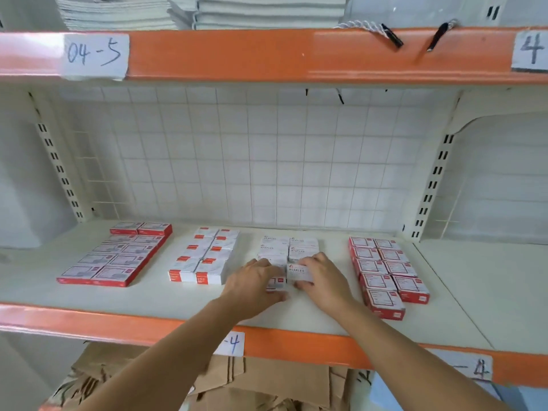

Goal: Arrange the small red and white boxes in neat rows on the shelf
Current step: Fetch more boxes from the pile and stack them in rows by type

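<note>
four groups of small red and white boxes lie flat on the pale shelf (148, 304), each two boxes wide and running from near to far. the far-left group (118, 256) shows red edges; just right of it sits the second group (204, 256), white with red corner tabs. the third group (289, 247), white and marked "staples", lies at the middle, and the right group (385, 268), red-bordered, stands apart to the right.

both hands work at the near end of the third group. the left hand (255, 280) rests over the near-left box (277, 283), fingers laid across its top and thumb at its near edge. the right hand (323, 277) holds the near-right box (299, 272) by its right side, fingers curled round it. the two boxes touch side by side.

an orange beam (296, 345) fronts the shelf, with handwritten paper labels (234, 344). above, another orange beam (267, 54) carries a label reading "04-5" (95, 54). brown cardboard (267, 384) lies below.
</note>
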